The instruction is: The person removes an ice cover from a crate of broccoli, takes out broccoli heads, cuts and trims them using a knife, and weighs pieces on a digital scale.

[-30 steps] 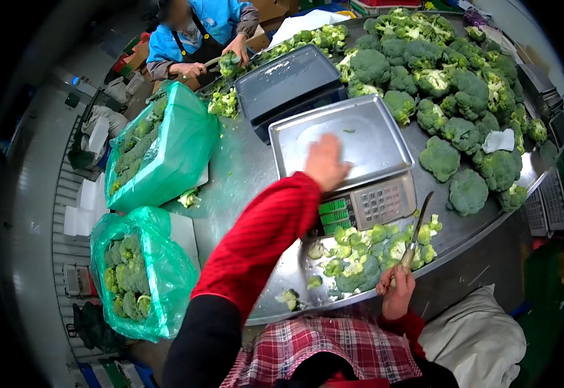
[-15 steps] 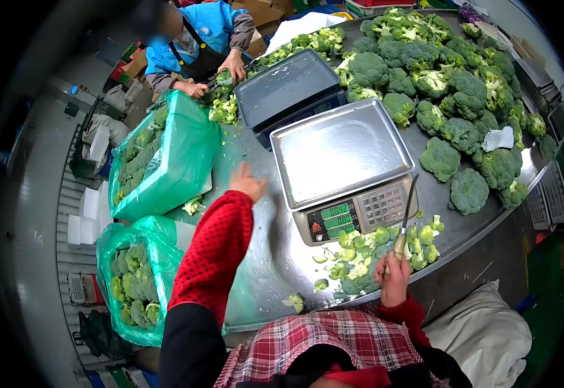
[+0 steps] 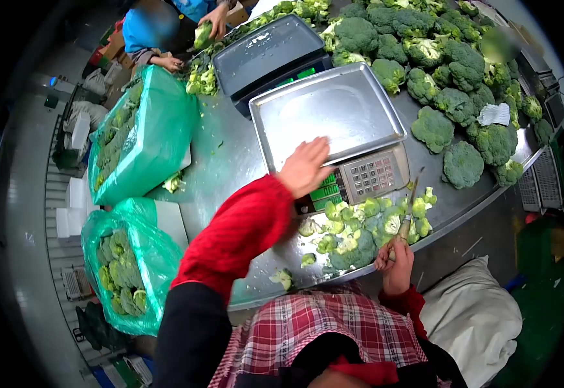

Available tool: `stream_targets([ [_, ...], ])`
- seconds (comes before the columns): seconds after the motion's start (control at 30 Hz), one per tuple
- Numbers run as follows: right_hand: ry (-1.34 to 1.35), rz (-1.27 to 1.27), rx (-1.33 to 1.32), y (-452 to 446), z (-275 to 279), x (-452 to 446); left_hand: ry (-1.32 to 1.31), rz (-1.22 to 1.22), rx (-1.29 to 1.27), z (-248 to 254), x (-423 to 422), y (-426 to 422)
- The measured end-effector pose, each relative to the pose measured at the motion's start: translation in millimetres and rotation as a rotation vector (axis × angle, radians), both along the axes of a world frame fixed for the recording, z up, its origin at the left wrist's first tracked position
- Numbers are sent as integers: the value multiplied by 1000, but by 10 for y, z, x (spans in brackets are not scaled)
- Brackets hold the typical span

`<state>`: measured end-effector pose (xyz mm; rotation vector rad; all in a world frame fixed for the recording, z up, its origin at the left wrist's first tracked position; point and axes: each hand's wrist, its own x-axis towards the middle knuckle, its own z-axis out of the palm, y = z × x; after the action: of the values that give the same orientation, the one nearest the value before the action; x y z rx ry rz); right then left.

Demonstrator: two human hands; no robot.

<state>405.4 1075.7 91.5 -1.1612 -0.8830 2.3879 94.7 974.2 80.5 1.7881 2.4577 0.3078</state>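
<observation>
My left hand (image 3: 305, 168) is over the front left edge of the scale's metal tray (image 3: 327, 113), palm down, with the fingers stretched out and nothing in them. It covers part of the scale's green display (image 3: 326, 192). Whether it touches the tray I cannot tell. My right hand (image 3: 396, 264) is closed around the handle of a knife (image 3: 406, 223), whose blade points up and away from me. Cut broccoli stems and florets (image 3: 353, 226) lie under and beside the knife. One small broccoli piece (image 3: 282, 278) sits near the table's front edge.
A large broccoli pile (image 3: 450, 71) covers the right of the metal table (image 3: 220, 187). Behind my scale stands a dark scale (image 3: 269, 55). Two green-lined boxes (image 3: 165, 123) of broccoli stand left. Across the table, a co-worker's hand (image 3: 216, 21) holds broccoli. A white sack (image 3: 473, 317) lies at right.
My left hand has swung right, from over the bare table to the scale's front edge. My right hand still grips the knife. The co-worker has lifted a broccoli piece. The whole view has shifted slightly.
</observation>
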Motion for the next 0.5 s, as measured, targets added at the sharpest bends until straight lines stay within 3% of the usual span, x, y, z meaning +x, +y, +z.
stream_targets([
  [0.13, -14, 60, 25, 87, -23, 14, 294, 123, -228, 212, -257, -1479],
  [0.17, -4, 66, 12, 85, -8, -63, 334, 164, -472, 424, -281, -1692],
  [0.2, 10, 104, 25, 79, 50, -143, 423, 207, -394, 513, -330, -1913],
  [0.27, 18, 177, 49, 8, 159, -321, -35, 647, -269, 741, -280, -2221],
  [0.3, 55, 243, 92, -43, 169, -384, -37, 709, -265, 699, -243, -2363],
  [0.4, 122, 436, 202, -282, 237, -528, -429, 889, -716, -26, 115, -2638],
  [0.43, 85, 468, 136, -362, 166, -517, 16, 531, -958, -402, 296, -2671],
  [0.47, 183, 499, 73, -463, 56, -423, -51, 655, -770, -453, 435, -2718],
  [0.5, 281, 595, 138, -529, 105, -432, -366, 848, -321, -241, 506, -2657],
])
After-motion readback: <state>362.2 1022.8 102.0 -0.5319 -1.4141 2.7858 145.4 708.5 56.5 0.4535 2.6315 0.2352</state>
